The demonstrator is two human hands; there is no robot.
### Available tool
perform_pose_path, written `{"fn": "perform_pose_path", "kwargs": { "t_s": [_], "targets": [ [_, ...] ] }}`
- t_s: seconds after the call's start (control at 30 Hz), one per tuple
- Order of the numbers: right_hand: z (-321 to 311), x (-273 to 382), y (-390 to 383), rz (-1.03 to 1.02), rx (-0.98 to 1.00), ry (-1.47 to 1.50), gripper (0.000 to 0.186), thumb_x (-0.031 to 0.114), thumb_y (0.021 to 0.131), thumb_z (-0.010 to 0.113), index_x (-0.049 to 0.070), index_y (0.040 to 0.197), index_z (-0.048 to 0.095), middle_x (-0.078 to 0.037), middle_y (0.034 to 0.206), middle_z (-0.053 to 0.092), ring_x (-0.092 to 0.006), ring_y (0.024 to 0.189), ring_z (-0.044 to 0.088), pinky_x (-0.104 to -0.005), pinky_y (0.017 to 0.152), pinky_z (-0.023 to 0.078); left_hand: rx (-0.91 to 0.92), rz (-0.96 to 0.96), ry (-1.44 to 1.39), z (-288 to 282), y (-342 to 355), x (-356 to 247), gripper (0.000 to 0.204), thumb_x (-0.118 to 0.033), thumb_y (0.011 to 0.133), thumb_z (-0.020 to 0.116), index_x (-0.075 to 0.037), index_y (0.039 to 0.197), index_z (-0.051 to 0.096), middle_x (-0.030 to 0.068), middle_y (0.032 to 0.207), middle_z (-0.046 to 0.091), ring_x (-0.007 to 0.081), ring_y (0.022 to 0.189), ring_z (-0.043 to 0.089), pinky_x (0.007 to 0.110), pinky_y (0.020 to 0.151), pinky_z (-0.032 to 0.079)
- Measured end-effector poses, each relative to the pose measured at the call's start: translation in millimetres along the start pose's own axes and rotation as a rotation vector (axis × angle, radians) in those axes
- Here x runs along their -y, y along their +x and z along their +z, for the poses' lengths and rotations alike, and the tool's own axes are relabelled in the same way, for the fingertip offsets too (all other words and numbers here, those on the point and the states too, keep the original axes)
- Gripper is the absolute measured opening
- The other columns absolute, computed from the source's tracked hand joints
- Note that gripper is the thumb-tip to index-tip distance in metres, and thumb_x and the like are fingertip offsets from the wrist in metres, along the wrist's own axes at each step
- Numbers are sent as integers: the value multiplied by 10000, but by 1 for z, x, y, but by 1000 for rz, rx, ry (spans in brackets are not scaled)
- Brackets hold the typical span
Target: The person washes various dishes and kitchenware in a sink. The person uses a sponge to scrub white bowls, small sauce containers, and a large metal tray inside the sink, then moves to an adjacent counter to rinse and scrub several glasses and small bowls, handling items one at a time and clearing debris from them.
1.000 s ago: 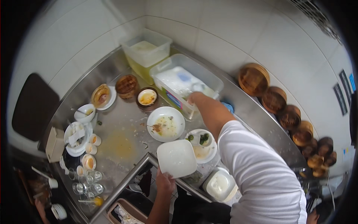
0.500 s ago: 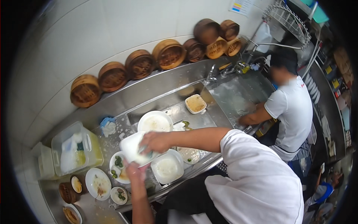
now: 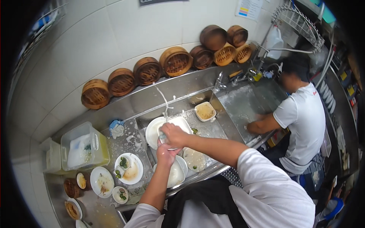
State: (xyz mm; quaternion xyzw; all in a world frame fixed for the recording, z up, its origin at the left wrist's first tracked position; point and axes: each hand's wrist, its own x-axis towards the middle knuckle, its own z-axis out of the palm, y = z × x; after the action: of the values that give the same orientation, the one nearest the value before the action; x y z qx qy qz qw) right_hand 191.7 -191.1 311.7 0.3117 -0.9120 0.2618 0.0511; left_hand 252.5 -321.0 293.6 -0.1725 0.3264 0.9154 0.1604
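Note:
Over the sink basin, a soapy white square dish [image 3: 181,122] is tilted in front of me. My left hand [image 3: 165,155] grips its near edge, fingers closed. Right against it, my right hand [image 3: 174,136] is closed round a greenish sponge [image 3: 162,139], mostly hidden by the fingers. A streak of suds [image 3: 164,98] stretches from the dish toward the back ledge. Beneath lie a round white plate [image 3: 153,131] and a stacked white bowl [image 3: 176,174], partly covered by my arms. A white plate [image 3: 134,178] with green scraps and a small cup sits left of my left forearm.
At left stands a clear tub [image 3: 100,150] of yellowish liquid and suds. A blue-and-white cloth [image 3: 117,129] lies behind. Bamboo steamers [image 3: 147,71] line the back ledge. A square dish [image 3: 205,111] with brown residue sits in the sink. A co-worker [image 3: 298,125] reaches into the right basin.
Both hands and the square dish have moved right and drawn together, uncovering the plate with green scraps. A streak of suds now flies off toward the back. My view has shifted slightly.

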Motion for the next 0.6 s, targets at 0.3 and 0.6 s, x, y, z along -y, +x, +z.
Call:
{"fn": "perform_pose_path", "kwargs": {
  "t_s": [0.3, 0.6],
  "targets": [
    [-86, 25, -19, -231, 475, -158, 335, 164, 850, 772, 148, 1181, 717, -69, 1214, 731, -270, 1112, 696, -391, 892, 571, 347, -273, 54, -47, 48, -63, 799, -93, 773, 474, -112, 1567, 387, 212, 1482, 528, 414, 1384, 504, 636, 1073, 473],
    [-103, -73, -48, 911, -293, 1189, 549, 442, 891, 810, -68, 1075, 722, -170, 1016, 759, -268, 882, 742, -407, 773, 587, 555, -150, 197, -2, 55, 14, 622, -443, 1072, 532, -13, 1508, 423, 130, 1516, 529, 313, 1403, 510, 501, 1189, 390]
  ]
}}
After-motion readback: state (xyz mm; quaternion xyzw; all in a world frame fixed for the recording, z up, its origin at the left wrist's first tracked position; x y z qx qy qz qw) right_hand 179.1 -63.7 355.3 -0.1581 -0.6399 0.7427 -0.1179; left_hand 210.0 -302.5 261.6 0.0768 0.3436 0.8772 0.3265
